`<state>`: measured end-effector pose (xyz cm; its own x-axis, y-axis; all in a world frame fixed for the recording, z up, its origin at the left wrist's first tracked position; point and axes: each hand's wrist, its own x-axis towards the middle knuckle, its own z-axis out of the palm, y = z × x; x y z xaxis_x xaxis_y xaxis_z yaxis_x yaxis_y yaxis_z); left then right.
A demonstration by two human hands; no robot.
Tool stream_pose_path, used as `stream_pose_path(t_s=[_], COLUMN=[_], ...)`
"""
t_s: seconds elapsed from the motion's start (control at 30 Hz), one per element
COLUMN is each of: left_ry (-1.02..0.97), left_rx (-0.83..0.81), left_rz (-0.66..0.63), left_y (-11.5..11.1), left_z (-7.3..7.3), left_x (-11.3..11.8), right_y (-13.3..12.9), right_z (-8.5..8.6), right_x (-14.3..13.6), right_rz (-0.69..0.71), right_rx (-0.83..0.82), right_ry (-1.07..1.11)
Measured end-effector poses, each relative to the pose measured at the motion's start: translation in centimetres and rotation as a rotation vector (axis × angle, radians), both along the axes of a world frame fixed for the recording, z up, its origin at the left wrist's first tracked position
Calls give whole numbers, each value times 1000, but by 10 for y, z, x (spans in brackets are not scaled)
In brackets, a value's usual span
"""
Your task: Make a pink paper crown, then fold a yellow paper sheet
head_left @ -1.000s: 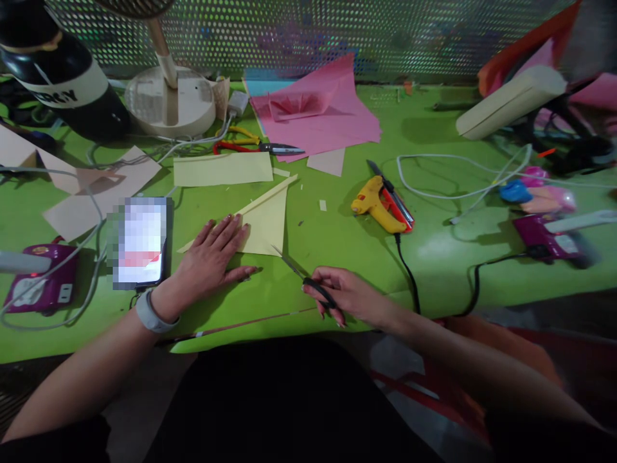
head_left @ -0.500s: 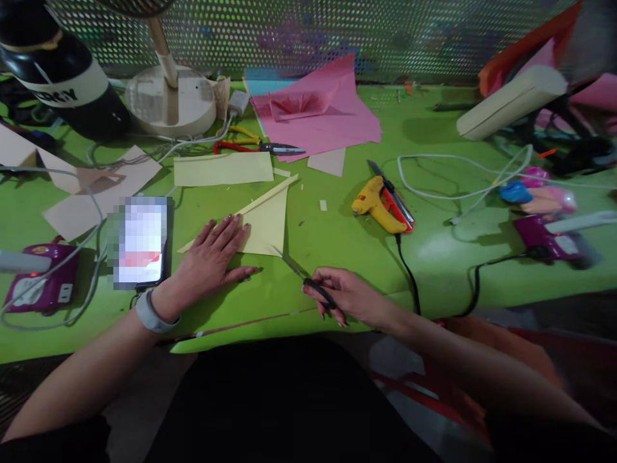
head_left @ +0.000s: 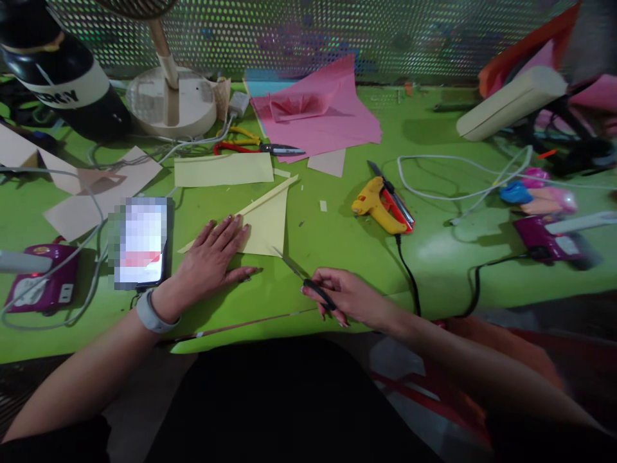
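My left hand lies flat with its fingers spread on a folded pale yellow paper, whose upper edge is a narrow folded strip running up to the right. Black-handled scissors are in my right hand, fingers wrapped round the handles. Their blades point up and left, with the tips over the paper's lower right edge. Behind the folded piece is a flat yellow rectangle of paper. A small pale scrap lies to the right of it.
Left of my left hand is a phone with a lit screen. A yellow glue gun lies on a red cutter at right. Pliers and pink paper are behind. Purple power sockets and cables sit at both sides.
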<state>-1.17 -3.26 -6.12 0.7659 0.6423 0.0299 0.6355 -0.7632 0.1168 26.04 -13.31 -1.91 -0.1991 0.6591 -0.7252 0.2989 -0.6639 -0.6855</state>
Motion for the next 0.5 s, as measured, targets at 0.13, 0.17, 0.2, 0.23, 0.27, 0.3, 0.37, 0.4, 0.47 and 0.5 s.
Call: stream_pose_path(t_s=[0.13,0.17,0.2,0.23,0.27,0.3,0.37,0.4,0.47,0.5], left_ry=[-24,-29,-32,-34,-34,-33,-30,-30,-36,-41], left_rx=[6,8,11,13,15,17,18,19,21,23], left_rz=[-7,-8,-9,-9,-9,-11,-10,-10,-13,-15], left_y=[0,0,0,0,0,0,0,0,0,0], left_z=[-2,-2,-2,-2,-2,-2,-2,-2,-2,-3], left_x=[-1,-1,-1,-1,-1,-1,-1,-1,-1,-1], right_y=[-1,-1,-1,-1,-2,-2,-2,-3,-3,-4], right_z=[0,0,0,0,-1,-1,-2,-3,-5,-6], right_x=[0,0,0,0,0,0,0,0,1,1], right_rz=[-6,-10,-14,-17,-19,-20,-26,-30,-38,-41], right_rx=[-1,0,1,1,1,0,1,1,-1,-2], right_ry=[-12,-11,-10,-9,-8,-10,-16,-16,-8,-4])
